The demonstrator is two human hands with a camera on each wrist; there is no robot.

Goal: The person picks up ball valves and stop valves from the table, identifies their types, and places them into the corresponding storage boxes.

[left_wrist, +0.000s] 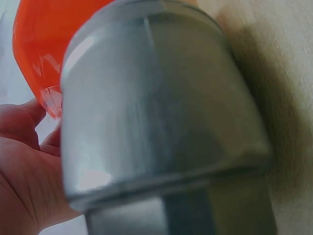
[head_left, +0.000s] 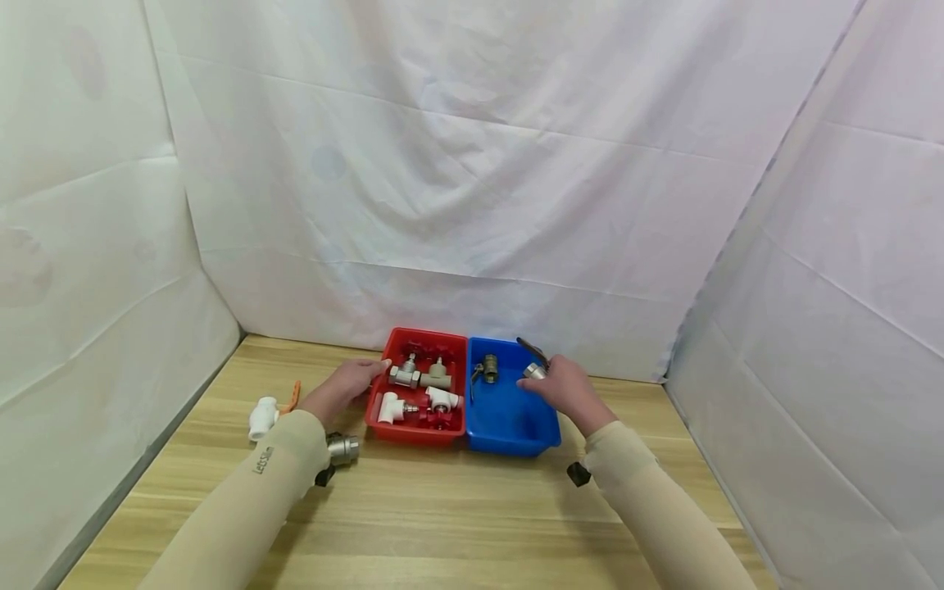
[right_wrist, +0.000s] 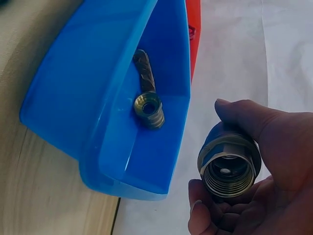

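Observation:
My left hand (head_left: 350, 385) grips the left rim of the red bin (head_left: 379, 406); thumb and fingers meet at its edge in the left wrist view. Inside the bin lie a silver valve (head_left: 405, 375), a beige valve (head_left: 437, 378) and white tee-shaped valves (head_left: 391, 409) with red handwheels. My right hand (head_left: 568, 385) holds a silver ball valve (right_wrist: 230, 164) by its body, raised over the right side of the blue bin (head_left: 509, 418). The held valve's dark lever (head_left: 533, 352) points up and left. A brass ball valve (head_left: 490, 369) lies within the blue bin.
On the wooden table (head_left: 442, 516), a white ball valve (head_left: 262, 418) with an orange lever (head_left: 293, 397) sits at the left. Another silver valve (head_left: 342, 449) lies beside my left forearm and fills much of the left wrist view. White cloth walls (head_left: 472, 205) enclose the table.

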